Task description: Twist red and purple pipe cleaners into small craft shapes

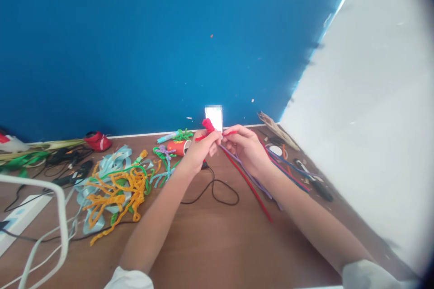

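Note:
Both hands meet above the middle of the table, in front of a bright phone-like screen (217, 116). Pinched in my left hand (202, 146) is a red pipe cleaner (208, 125), its upper part coiled into a thick fuzzy bundle. A thin red end of it runs toward my right hand (244, 145), whose fingertips are closed on that strand. Below the hands, a straight red pipe cleaner (249, 184) and a purple one (260, 185) lie on the table. Part of the fingers and the join between the strands are hidden.
A tangle of orange pipe cleaners (111, 196) and light blue ribbon (117, 160) lies left. An orange-red paper cup (178, 147) rests on its side near the wall. A black cable (225, 181) loops centrally. Blue pipe cleaners (293, 165) and a dark-handled tool (320, 188) lie right; a power strip (25, 219) sits far left.

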Tool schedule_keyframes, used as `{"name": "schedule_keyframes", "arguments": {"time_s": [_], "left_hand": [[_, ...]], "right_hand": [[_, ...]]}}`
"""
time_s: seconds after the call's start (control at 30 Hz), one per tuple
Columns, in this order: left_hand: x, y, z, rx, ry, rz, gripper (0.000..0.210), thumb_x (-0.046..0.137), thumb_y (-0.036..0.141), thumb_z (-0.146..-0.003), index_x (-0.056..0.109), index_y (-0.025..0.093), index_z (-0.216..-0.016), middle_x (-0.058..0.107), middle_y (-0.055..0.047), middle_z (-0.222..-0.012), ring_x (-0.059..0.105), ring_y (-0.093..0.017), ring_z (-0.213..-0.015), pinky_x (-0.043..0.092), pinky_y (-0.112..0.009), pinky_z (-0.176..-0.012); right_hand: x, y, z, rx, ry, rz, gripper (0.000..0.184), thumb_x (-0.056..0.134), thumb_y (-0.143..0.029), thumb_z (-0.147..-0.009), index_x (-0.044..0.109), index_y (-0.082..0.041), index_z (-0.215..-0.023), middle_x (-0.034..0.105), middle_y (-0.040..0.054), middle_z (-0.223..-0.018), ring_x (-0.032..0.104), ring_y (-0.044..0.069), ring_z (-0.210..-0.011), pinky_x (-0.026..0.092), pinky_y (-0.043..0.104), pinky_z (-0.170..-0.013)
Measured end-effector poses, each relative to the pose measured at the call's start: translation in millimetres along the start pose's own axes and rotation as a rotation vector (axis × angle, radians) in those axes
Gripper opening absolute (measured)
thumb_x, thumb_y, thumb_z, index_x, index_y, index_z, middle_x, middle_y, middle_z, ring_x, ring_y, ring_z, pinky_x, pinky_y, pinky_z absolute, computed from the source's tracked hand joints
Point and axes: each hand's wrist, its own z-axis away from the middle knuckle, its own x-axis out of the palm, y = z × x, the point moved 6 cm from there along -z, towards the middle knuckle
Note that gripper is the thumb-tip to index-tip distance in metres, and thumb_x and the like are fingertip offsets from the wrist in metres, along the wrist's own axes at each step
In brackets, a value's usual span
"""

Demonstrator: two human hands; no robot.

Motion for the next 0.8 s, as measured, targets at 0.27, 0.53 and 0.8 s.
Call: {"name": "schedule_keyframes", "arguments": {"time_s": [0.27, 0.53, 0.8], "left_hand": [[2.9, -4.9, -0.4, -0.067, -0.028, 0.09, 0.031, 0.058, 0.032, -0.084, 0.051, 0.016, -0.057, 0.034, 0.008, -0.034, 0.031, -0.004, -0.034, 0.032, -0.021, -0.047], [-1.6, -1.2, -0.2, 0.087, 0.057, -0.222, 0.031, 0.055, 0.034, -0.086, 0.052, 0.016, -0.06, 0.042, 0.006, -0.039, 0.038, -0.006, -0.038, 0.028, -0.021, -0.046], [-2.3, 1.2, 1.3, 0.103, 0.048, -0.307, 0.03, 0.054, 0.032, -0.085, 0.052, 0.016, -0.059, 0.042, 0.006, -0.042, 0.038, -0.006, -0.039, 0.027, -0.022, -0.045]], "right_hand": [[2.7, -23.7, 1.9, -0.231, -0.039, 0.327, 0.019, 0.059, -0.018, -0.081, 0.077, -0.023, -0.08, 0.064, 0.0001, -0.071, 0.052, 0.012, -0.064, 0.039, 0.027, -0.061], [-5.8, -3.0, -4.7, 0.218, -0.114, 0.084, 0.02, 0.075, -0.036, -0.074, 0.066, -0.019, -0.081, 0.061, -0.0018, -0.066, 0.048, 0.008, -0.053, 0.03, 0.022, -0.047], [-3.5, -20.0, -3.3, 0.043, -0.223, 0.479, 0.021, 0.068, -0.037, -0.082, 0.063, -0.019, -0.074, 0.058, -0.0018, -0.061, 0.047, 0.01, -0.054, 0.032, 0.025, -0.053]]}}
